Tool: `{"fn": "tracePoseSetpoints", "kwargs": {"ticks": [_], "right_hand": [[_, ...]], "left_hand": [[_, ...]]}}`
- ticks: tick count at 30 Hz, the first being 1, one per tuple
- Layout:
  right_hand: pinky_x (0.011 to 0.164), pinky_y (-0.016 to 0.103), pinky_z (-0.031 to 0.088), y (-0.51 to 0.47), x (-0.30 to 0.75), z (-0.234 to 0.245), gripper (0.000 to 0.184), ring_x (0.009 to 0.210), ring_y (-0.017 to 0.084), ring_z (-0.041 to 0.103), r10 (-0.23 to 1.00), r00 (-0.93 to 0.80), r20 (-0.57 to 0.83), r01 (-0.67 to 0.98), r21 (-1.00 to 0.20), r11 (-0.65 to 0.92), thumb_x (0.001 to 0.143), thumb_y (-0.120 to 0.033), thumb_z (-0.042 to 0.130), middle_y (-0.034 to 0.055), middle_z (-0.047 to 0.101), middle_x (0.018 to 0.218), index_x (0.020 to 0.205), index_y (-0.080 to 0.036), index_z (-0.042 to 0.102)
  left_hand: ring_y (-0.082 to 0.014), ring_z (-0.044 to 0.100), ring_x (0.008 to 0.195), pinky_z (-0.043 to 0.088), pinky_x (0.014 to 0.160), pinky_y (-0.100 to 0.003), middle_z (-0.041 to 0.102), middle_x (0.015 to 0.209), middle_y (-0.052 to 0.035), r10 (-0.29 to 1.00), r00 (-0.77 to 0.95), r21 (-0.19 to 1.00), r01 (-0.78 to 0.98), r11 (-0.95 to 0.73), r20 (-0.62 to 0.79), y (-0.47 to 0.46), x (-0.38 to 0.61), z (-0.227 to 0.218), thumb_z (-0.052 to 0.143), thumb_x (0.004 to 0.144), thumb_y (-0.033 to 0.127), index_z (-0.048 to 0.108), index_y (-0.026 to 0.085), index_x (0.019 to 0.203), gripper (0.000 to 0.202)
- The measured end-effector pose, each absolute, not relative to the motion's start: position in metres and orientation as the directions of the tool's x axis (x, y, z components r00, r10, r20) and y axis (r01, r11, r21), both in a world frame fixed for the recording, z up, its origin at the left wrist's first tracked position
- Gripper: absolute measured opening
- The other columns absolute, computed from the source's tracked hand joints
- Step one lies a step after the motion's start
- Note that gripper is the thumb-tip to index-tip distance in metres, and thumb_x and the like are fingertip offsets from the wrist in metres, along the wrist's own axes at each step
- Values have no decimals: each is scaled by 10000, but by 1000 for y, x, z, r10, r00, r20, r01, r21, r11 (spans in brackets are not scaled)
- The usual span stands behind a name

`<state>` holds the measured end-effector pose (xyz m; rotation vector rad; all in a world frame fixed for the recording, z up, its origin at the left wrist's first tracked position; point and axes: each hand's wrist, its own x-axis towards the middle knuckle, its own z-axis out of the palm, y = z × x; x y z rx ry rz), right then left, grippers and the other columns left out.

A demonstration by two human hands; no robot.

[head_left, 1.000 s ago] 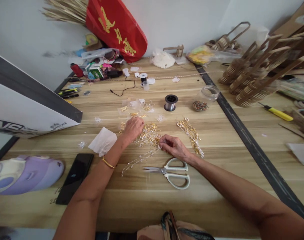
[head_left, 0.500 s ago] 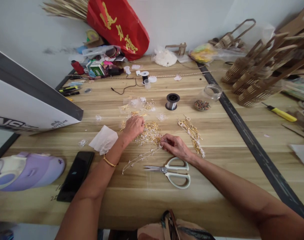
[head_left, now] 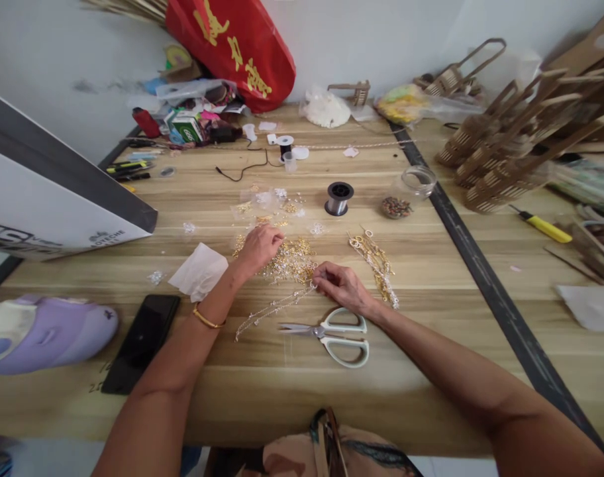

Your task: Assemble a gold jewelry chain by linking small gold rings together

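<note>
My right hand [head_left: 340, 285] pinches one end of a thin silvery chain [head_left: 272, 309] with small clear charms, where a small ring shows at the fingertips. The rest of that chain lies doubled on the table, pointing left. Over the left side of a pile of small gold and silver beads or charms [head_left: 295, 260] is my left hand [head_left: 263, 248], its fingers pressed together; what they hold, if anything, is too small to make out. Scissors with pale green handles [head_left: 346, 319] lie just below my right hand. To its right rests a bunch of gold and silver chains [head_left: 376, 265].
Beyond the pile stand a wire spool [head_left: 339, 199] and a glass jar of dark beads [head_left: 404, 192]. A white paper [head_left: 200, 271], a black phone [head_left: 142, 343] and a purple bottle [head_left: 51, 334] are on the left. Small woven baskets [head_left: 495, 165] stand at right.
The whole view has shifted slightly, so everything sits a little further left. Both hands keep nearly the same places and grips over the table.
</note>
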<state>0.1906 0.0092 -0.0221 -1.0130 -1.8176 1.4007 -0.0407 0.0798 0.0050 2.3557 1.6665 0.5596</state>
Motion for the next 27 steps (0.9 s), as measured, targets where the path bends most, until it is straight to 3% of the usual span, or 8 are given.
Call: {"fn": "tracePoseSetpoints", "kwargs": {"ticks": [5,10,17,27], "right_hand": [[499,195,380,9,191,-23,163,526,85,487,863,-503,42,184,-971,155,839,-321,548,-27,546,612,854,-159,555],[495,196,378,9,191,-24,168,511,80,482,857,-512,48,151,-978,145,841,-326,545,-27,552,617,858,-159,549],[520,202,403,9,191,-22,188,517,83,500,869,-492,55,160,-975,152,846,-349,540,-27,556,615,860,-161,535],[503,200,384,9,193,-27,199,520,88,505,876,-480,43,216,-962,165,855,-369,533,-25,569,622,866,-170,536]], "left_hand": [[-133,590,663,464,638,-257,686,750,-51,941,285,639,694,-332,179,67,-29,15,603,733,208,694,146,765,115],[-127,605,661,475,646,-246,689,722,-36,933,341,807,517,-286,112,44,-13,19,609,748,249,678,132,754,136],[-143,627,705,490,691,-265,700,765,-38,937,345,865,455,-212,49,21,-1,12,615,751,254,683,135,776,139],[-135,617,627,482,606,-235,692,699,-31,942,334,873,452,-182,24,10,7,6,631,732,255,692,133,736,136]]}}
